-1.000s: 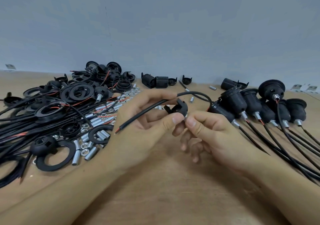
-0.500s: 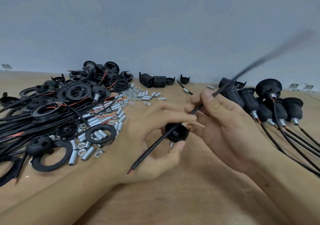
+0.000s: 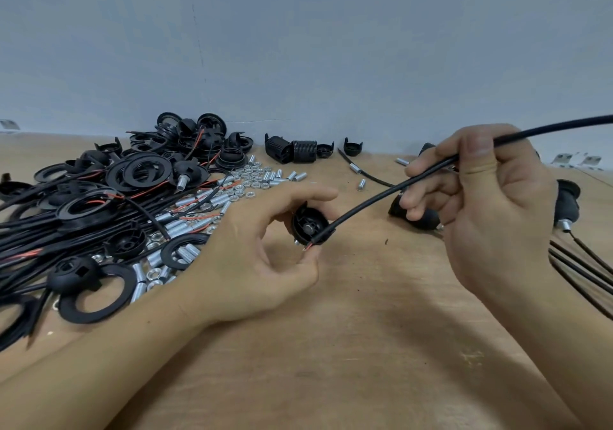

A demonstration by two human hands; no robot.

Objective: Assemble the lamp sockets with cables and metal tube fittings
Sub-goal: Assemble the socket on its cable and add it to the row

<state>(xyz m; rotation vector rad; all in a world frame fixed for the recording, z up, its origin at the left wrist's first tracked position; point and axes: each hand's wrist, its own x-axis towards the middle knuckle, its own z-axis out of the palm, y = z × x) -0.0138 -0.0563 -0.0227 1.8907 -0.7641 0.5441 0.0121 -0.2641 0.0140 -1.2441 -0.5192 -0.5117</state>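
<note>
The left hand held a black socket base in a fingertip grip just above the wooden counter. The right hand pinched a black cable, its stripped red tip touching the base's rim. Loose socket parts and metal tubes lay piled left.

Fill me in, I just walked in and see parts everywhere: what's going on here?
A person is assembling lamp sockets at a wooden table. The left hand holds a black socket base, and the right hand grips a black cable, its stripped tip at the base's rim. Loose rings, cables and metal tubes lie heaped on the left.
</note>
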